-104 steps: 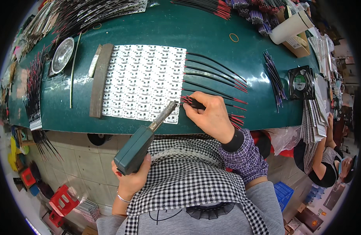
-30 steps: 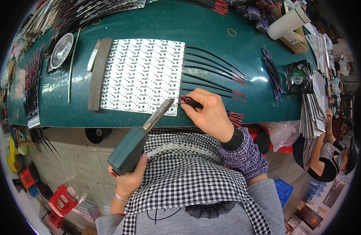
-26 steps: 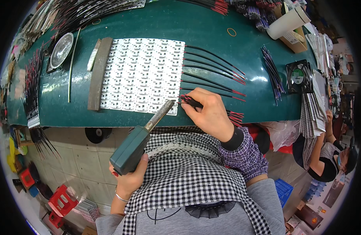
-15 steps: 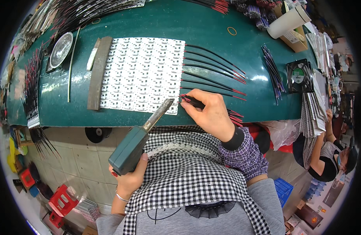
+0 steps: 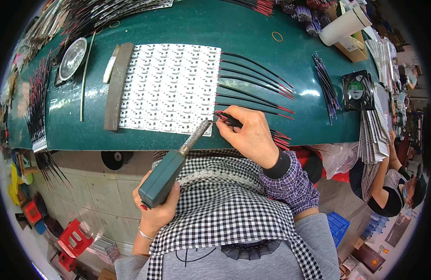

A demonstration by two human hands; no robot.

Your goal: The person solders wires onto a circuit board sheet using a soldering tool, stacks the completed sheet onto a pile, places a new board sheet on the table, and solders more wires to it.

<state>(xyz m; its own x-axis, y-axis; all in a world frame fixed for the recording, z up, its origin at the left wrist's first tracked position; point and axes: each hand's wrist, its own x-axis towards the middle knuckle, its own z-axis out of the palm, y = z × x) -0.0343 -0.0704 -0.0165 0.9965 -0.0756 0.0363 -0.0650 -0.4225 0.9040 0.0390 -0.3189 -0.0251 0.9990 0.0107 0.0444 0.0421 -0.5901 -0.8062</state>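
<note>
My left hand (image 5: 161, 205) grips the dark green body of a soldering gun (image 5: 163, 179). Its metal tip meets the right edge of a white circuit board panel (image 5: 171, 88), near the lower right corner. Close by, my right hand (image 5: 252, 133) pinches a bundle of black wires (image 5: 231, 120) with red ends, which point at the same edge. The tails of the bundle (image 5: 281, 139) come out below the hand. Farther up that edge, several black wires (image 5: 257, 80) stretch right from the board. A grey metal bar (image 5: 119, 86) lies along the panel's left edge.
A round metal dish (image 5: 73, 59) and a thin rod (image 5: 87, 77) lie left on the green table (image 5: 252, 32). A wire bundle (image 5: 326, 88), a black fan (image 5: 358, 90) and a white cylinder (image 5: 345, 25) are right. Another person (image 5: 388, 186) works at far right.
The soldering gun has shifted slightly right, bringing its tip to the board's edge near the wire ends in my right hand. My right hand has barely moved.
</note>
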